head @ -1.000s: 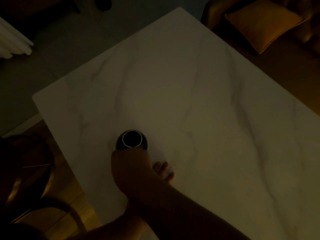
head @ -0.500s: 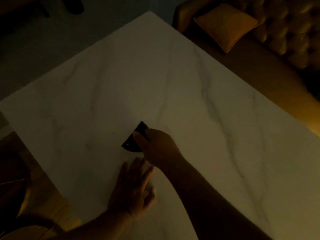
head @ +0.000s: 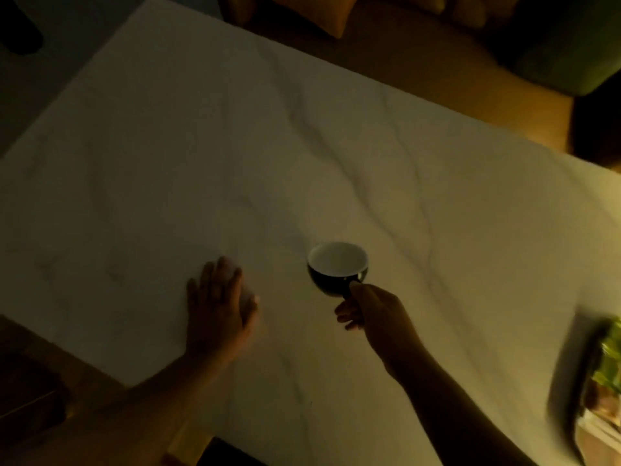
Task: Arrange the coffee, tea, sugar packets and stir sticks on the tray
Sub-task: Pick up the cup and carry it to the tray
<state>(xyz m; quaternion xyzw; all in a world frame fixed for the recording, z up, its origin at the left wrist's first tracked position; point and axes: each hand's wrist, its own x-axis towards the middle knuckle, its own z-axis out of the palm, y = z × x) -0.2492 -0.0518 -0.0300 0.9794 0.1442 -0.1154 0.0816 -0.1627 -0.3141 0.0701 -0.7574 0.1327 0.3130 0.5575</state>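
A dim, yellowish light falls over a white marble surface (head: 235, 156) with grey veins, seen from above. Near its middle, a little toward the person, is a small round cup (head: 337, 269), dark on the outside and white inside, its mouth facing up and nothing visible in it. Whether its base rests on the surface or is just lifted off cannot be told in this light.

The right hand (head: 373, 309) comes in from the lower right, forearm stretched diagonally toward the cup. Its fingers are curled and pinched round the cup's handle on the side nearest the person, so this hand is grasping the cup; the thumb lies on top, the other fingertips tuck underneath.

The left hand (head: 218, 304) lies to the left of the cup, well apart from it. It rests palm down on the surface, fingers spread and pointing away from the person, holding nothing. Its forearm runs back to the lower left, crossing the near edge of the surface.

Far to the right of the cup, at the picture's edge, a blurred dark tray (head: 571, 395) carries something green (head: 610, 361) and some pale items; what they are cannot be made out. Beyond the surface from the cup, an orange cushion (head: 322, 11) lies on a sofa.
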